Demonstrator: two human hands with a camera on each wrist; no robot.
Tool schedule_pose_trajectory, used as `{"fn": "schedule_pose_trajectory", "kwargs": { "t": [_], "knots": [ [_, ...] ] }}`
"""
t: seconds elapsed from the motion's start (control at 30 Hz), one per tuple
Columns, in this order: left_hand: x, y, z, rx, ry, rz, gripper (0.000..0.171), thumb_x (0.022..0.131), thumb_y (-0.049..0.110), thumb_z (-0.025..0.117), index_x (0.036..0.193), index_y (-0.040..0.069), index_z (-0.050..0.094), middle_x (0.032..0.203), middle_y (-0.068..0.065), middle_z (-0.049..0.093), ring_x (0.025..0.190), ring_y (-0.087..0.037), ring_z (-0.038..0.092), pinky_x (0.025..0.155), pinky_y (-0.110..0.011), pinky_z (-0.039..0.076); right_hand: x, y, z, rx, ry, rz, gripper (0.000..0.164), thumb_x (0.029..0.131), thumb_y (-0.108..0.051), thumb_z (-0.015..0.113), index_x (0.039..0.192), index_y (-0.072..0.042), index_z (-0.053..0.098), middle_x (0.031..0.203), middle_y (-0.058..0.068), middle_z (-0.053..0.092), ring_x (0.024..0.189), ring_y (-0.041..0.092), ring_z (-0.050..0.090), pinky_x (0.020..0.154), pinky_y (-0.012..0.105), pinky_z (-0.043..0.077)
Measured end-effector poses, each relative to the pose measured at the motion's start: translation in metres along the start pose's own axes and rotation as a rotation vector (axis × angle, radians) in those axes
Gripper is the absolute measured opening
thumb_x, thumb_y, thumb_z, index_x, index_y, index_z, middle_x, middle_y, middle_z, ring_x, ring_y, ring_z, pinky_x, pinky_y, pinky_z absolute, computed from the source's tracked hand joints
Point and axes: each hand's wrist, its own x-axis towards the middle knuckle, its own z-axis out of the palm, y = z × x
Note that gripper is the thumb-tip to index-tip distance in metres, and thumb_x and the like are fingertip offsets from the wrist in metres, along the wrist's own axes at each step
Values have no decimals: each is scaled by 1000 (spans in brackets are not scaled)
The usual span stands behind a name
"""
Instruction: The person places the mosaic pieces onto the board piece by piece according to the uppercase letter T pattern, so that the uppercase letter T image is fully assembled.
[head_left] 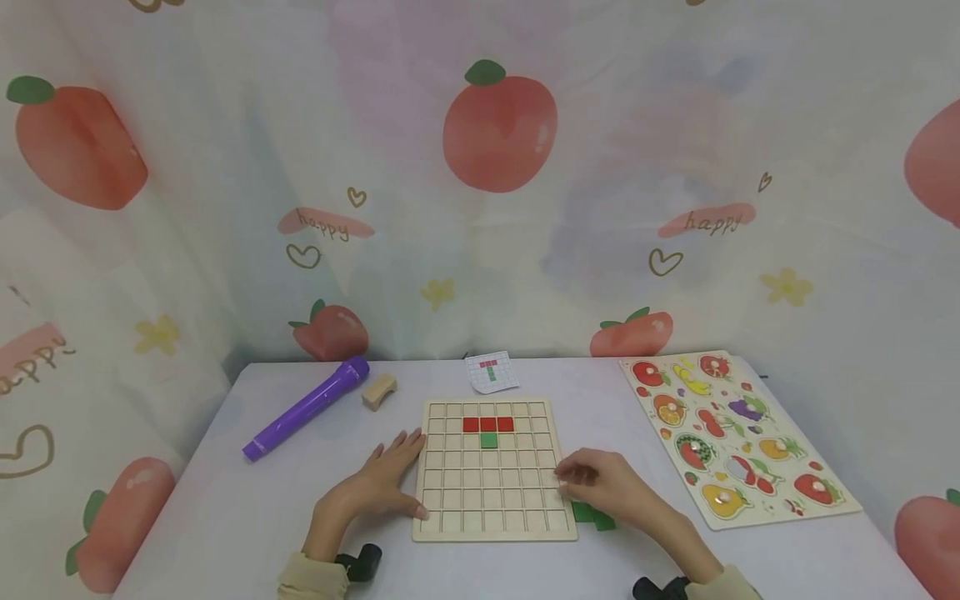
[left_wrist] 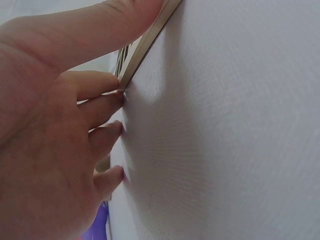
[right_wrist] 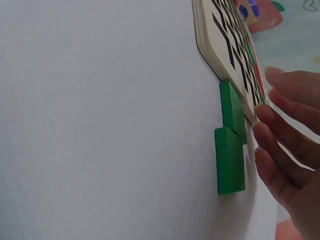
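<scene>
A wooden grid board (head_left: 495,536) lies on the table with three red squares (head_left: 488,425) in a row and one green square (head_left: 489,440) under the middle one. My left hand (head_left: 378,483) rests along its left edge, fingers spread and the thumb on the near left corner. In the left wrist view the fingertips (left_wrist: 117,127) touch the tabletop beside the board. At the right edge is my right hand (head_left: 611,483), fingers loosely bent and nothing seen between them. Below it lie two green tiles (right_wrist: 231,162), close against the board's side.
A small card (head_left: 492,372) with a red and green T pattern lies behind the board. To the left are a purple microphone-shaped stick (head_left: 307,408) and a notched wooden block (head_left: 379,392). A fruit puzzle board (head_left: 738,437) covers the right side of the white table (head_left: 225,517).
</scene>
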Motion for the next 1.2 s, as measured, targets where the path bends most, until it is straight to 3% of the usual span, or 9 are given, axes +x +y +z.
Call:
{"fn": "schedule_pose_trajectory", "kwargs": {
  "t": [0.6, 1.2],
  "knots": [
    [1, -2, 1, 4, 4, -2, 112, 71, 31, 93, 161, 2, 31, 170, -15, 24, 159, -39, 14, 130, -61, 6, -15, 15, -9, 59, -112, 62, 26, 82, -21, 85, 103, -12, 74, 94, -3, 69, 80, 5, 58, 70, 19, 52],
    [-2, 2, -1, -6, 6, 1, 112, 71, 31, 93, 160, 1, 31, 170, -15, 24, 159, -38, 14, 130, -61, 6, -17, 22, -9, 51, -137, -77, 20, 81, -16, 86, 97, -16, 75, 95, -7, 68, 83, 6, 60, 73, 22, 55]
  ]
}}
